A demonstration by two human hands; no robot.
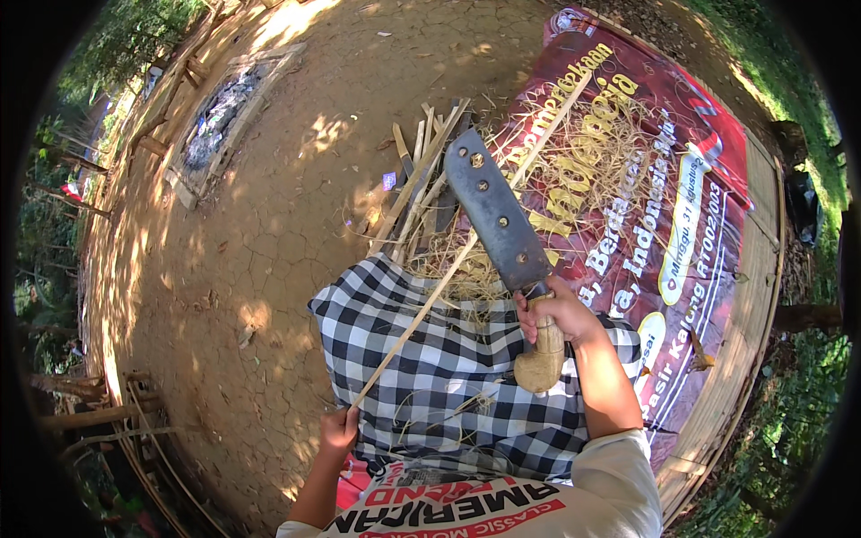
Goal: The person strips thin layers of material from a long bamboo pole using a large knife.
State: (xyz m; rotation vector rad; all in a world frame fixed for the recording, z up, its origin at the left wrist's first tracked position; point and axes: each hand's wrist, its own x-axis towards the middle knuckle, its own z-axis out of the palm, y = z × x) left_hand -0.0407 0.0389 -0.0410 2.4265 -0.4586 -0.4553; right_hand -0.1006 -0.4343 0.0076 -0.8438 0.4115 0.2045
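Note:
My left hand [339,428] is closed round the near end of a long, thin bamboo strip [404,337], low over my lap. The strip slants away to the far right and passes beneath the blade of a broad machete [491,202]. Gripping the machete's pale wooden handle, which ends in a curved knob, is my right hand [563,309]. Its dark blade has several round holes and points away, leaning left. A black-and-white checked cloth [475,359] covers my lap, with a few thin shavings on it.
Curly shavings [628,134] are scattered over a dark red printed banner [722,184] on a bamboo platform [762,260]. Split bamboo pieces [417,184] lie ahead on cracked earth beside a small purple packet [388,181]. An ash-filled pit [220,117] is farther left; a black bag [801,206] is far right.

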